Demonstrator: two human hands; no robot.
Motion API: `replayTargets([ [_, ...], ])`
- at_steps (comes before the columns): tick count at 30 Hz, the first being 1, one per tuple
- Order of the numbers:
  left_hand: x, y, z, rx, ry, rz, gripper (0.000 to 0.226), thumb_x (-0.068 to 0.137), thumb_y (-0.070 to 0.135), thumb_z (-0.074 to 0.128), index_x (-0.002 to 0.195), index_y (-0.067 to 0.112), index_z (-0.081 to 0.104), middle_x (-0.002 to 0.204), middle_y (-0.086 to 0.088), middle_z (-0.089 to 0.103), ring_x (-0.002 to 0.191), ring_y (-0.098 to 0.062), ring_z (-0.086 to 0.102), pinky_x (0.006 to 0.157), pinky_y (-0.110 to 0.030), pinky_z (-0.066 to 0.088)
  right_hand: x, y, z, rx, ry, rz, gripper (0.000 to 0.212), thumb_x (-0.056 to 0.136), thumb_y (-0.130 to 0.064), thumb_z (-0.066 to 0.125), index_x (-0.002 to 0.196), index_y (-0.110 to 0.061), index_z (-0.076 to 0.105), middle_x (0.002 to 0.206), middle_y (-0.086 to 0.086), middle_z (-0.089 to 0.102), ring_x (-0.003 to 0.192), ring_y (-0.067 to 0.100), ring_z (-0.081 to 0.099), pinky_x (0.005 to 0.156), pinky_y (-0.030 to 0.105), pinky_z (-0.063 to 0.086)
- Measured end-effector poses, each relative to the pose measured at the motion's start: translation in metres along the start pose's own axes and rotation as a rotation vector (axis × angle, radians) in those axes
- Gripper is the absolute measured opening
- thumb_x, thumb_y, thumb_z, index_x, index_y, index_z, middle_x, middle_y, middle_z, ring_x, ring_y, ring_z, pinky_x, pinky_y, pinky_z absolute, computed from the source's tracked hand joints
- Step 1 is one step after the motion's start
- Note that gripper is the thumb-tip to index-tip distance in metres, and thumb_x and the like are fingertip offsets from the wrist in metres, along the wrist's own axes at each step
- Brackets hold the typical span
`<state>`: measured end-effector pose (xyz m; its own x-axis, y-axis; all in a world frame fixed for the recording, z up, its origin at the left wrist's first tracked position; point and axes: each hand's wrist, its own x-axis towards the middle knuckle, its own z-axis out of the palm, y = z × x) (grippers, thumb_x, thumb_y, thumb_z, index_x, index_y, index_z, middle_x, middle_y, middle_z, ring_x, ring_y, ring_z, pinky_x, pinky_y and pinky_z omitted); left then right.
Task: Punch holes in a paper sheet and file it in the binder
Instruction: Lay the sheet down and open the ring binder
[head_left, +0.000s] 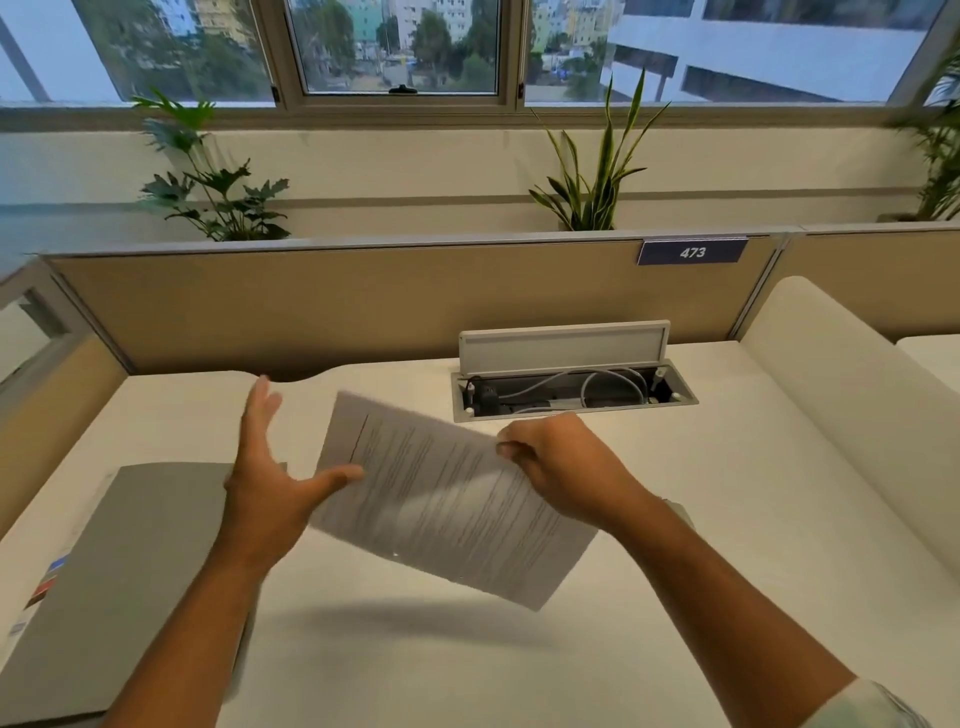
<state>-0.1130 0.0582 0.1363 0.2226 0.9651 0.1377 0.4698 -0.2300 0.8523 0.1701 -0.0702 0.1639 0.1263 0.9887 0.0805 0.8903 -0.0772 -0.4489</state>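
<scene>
A printed paper sheet (447, 499) hangs tilted above the white desk (727, 545), casting a shadow below it. My right hand (561, 467) pinches its upper right edge. My left hand (270, 467) is spread open at the sheet's left edge, the thumb touching or just over the paper. A closed grey binder (130, 587) lies flat on the desk at the left, partly under my left forearm. No hole punch is in view.
An open cable tray (571, 389) with its lid raised sits in the desk behind the sheet. A beige partition (363, 301) bounds the back, with a rounded white divider (841, 395) at the right. Plants stand beyond the partition.
</scene>
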Motion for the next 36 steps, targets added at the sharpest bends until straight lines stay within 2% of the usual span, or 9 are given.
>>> replayTargets([
  [2, -0.012, -0.006, 0.006, -0.332, -0.038, -0.198, 0.111, 0.071, 0.051, 0.094, 0.162, 0.034, 0.033, 0.160, -0.003, 0.053, 0.147, -0.026, 0.050, 0.120, -0.053, 0.042, -0.001, 0.008, 0.002, 0.146, 0.097, 0.072, 0.023, 0.106, -0.034, 0.052, 0.113, -0.025, 0.072, 0.098, -0.010, 0.071, 0.081, 0.009, 0.069, 0.070, 0.015, 0.053],
  [4, -0.026, -0.011, 0.019, -0.564, -0.135, -0.352, 0.094, 0.072, 0.062, 0.088, 0.150, 0.022, 0.053, 0.134, -0.005, 0.075, 0.129, -0.028, 0.068, 0.114, -0.052, 0.050, -0.004, 0.014, 0.008, 0.289, 0.212, 0.149, 0.022, 0.105, -0.033, 0.053, 0.110, -0.026, 0.073, 0.092, -0.015, 0.070, 0.076, 0.005, 0.068, 0.067, 0.014, 0.051],
  [7, -0.047, -0.008, 0.039, -0.576, -0.229, -0.352, 0.033, 0.100, 0.030, 0.069, 0.126, 0.012, 0.074, 0.111, -0.011, 0.083, 0.109, -0.032, 0.078, 0.107, -0.055, 0.055, -0.012, 0.022, 0.025, 0.417, 0.329, 0.251, 0.022, 0.104, -0.032, 0.056, 0.100, -0.024, 0.075, 0.087, -0.012, 0.072, 0.072, 0.009, 0.070, 0.064, 0.017, 0.053],
  [9, -0.057, -0.007, 0.048, -0.542, -0.235, -0.335, 0.020, 0.103, 0.018, 0.066, 0.114, 0.010, 0.080, 0.106, -0.013, 0.084, 0.102, -0.032, 0.080, 0.102, -0.054, 0.059, -0.020, 0.026, 0.036, 0.490, 0.363, 0.306, 0.022, 0.104, -0.030, 0.057, 0.096, -0.023, 0.076, 0.084, -0.010, 0.074, 0.070, 0.011, 0.071, 0.063, 0.021, 0.055],
  [19, -0.056, -0.023, 0.081, -0.418, -0.282, -0.504, 0.014, 0.101, 0.010, 0.069, 0.098, 0.003, 0.080, 0.093, -0.008, 0.085, 0.086, -0.027, 0.083, 0.083, -0.043, 0.067, -0.055, 0.050, 0.097, 0.662, 0.361, 0.616, 0.029, 0.101, -0.027, 0.060, 0.078, -0.018, 0.075, 0.076, -0.005, 0.077, 0.071, 0.023, 0.073, 0.067, 0.041, 0.060],
  [23, -0.046, -0.048, 0.110, -0.303, -0.285, -0.577, 0.010, 0.097, 0.008, 0.073, 0.093, -0.001, 0.077, 0.084, -0.009, 0.084, 0.081, -0.029, 0.082, 0.080, -0.045, 0.069, -0.059, 0.066, 0.124, 0.579, 0.353, 0.702, 0.031, 0.101, -0.026, 0.062, 0.075, -0.015, 0.073, 0.074, -0.002, 0.075, 0.071, 0.023, 0.070, 0.061, 0.032, 0.053],
  [27, -0.038, -0.063, 0.141, -0.127, -0.264, -0.568, 0.011, 0.091, 0.007, 0.078, 0.081, 0.005, 0.078, 0.077, -0.005, 0.082, 0.067, -0.020, 0.078, 0.068, -0.036, 0.068, -0.059, 0.077, 0.136, 0.519, 0.364, 0.780, 0.029, 0.101, -0.022, 0.062, 0.076, -0.012, 0.073, 0.071, -0.003, 0.072, 0.065, 0.013, 0.064, 0.055, 0.022, 0.041],
  [31, -0.028, -0.070, 0.167, -0.017, -0.291, -0.538, 0.012, 0.086, 0.011, 0.083, 0.075, 0.010, 0.079, 0.080, -0.002, 0.081, 0.076, -0.022, 0.079, 0.076, -0.041, 0.069, -0.054, 0.092, 0.143, 0.453, 0.370, 0.843, 0.029, 0.101, -0.021, 0.062, 0.075, -0.013, 0.071, 0.071, -0.003, 0.069, 0.066, 0.012, 0.062, 0.055, 0.018, 0.037],
  [36, -0.023, -0.070, 0.189, 0.111, -0.329, -0.475, 0.016, 0.088, 0.020, 0.083, 0.079, 0.007, 0.080, 0.077, -0.002, 0.080, 0.075, -0.023, 0.079, 0.077, -0.043, 0.069, -0.048, 0.106, 0.145, 0.376, 0.415, 0.911, 0.032, 0.098, -0.018, 0.065, 0.067, -0.010, 0.066, 0.061, -0.004, 0.062, 0.059, 0.008, 0.054, 0.053, 0.020, 0.033],
])
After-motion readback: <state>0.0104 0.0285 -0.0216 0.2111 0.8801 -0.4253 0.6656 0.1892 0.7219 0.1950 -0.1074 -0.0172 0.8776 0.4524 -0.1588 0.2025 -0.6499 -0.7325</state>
